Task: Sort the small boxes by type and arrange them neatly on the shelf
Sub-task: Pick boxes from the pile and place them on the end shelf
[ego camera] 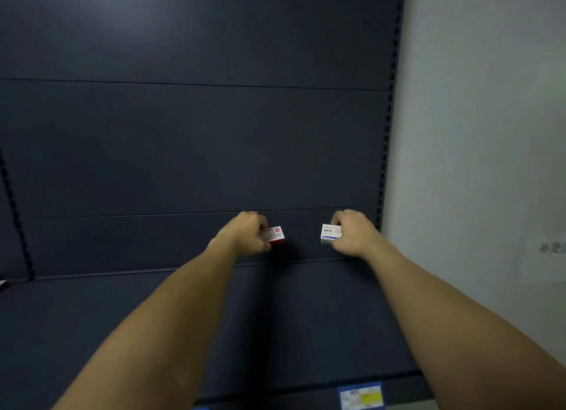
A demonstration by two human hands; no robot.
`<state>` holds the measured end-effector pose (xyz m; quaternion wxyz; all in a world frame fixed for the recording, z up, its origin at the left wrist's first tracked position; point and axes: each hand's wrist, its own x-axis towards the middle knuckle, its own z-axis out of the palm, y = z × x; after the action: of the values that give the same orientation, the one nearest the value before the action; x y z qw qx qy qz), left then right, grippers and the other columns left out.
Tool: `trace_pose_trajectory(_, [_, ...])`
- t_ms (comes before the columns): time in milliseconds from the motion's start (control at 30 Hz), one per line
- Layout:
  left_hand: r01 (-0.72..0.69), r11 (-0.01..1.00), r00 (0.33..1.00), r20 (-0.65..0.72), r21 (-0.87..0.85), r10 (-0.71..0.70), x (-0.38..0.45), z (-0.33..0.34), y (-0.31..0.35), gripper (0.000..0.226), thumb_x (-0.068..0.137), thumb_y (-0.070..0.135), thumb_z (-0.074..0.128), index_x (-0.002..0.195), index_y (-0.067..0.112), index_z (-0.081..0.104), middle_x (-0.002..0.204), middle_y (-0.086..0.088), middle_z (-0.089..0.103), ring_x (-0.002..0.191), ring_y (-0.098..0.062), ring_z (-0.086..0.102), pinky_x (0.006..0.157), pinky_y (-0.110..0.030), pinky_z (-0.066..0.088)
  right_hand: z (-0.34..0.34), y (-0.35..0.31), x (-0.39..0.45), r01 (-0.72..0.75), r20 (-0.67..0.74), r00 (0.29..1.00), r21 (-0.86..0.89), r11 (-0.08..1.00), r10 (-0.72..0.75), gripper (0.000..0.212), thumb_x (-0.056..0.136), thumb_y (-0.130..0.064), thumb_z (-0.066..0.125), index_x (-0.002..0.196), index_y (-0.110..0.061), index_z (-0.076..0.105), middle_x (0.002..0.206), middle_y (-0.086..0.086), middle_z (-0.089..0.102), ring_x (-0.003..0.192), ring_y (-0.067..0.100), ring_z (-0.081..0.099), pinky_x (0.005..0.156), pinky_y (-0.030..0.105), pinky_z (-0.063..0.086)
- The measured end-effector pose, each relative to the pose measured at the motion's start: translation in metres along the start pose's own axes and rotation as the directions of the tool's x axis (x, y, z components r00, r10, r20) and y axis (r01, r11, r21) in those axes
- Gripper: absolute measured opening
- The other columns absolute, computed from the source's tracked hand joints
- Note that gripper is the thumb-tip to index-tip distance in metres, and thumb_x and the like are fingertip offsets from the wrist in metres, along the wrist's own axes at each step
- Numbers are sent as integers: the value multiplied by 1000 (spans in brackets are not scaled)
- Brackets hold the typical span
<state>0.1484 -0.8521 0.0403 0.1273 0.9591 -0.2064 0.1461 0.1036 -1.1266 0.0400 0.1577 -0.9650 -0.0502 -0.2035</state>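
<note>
Both arms reach to the rear of the dark grey metal shelf. Left hand curls round a small red-and-white cardboard box; right hand curls round a small white box with blue print. Boxes are level, well apart, long axes sideways, just before the back panel. Judgement: each sets down beneath its own hand, starting separate groups.
</note>
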Motion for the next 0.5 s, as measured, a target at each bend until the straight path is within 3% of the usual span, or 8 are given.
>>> trace_pose_trajectory(300, [40, 995, 995, 88, 94, -48, 12, 10, -37, 26, 75, 36, 73, 98, 23, 71, 97, 4, 62, 86, -15, 61, 78, -38, 56, 24, 11, 32, 23, 49, 998, 48, 999, -25, 25, 71, -18, 71, 94, -22, 60, 102, -4, 55, 90, 18, 59, 78, 38, 56])
trace_pose_trajectory(500, [79, 993, 976, 195, 93, -96, 13, 35, -55, 20, 83, 30, 69, 96, 14, 71, 97, 0, 66, 86, -17, 62, 77, -35, 56, 43, 19, 45, 18, 99, 995, 52, 999, -23, 25, 71, -17, 70, 93, -23, 61, 100, -5, 55, 91, 18, 58, 78, 36, 56])
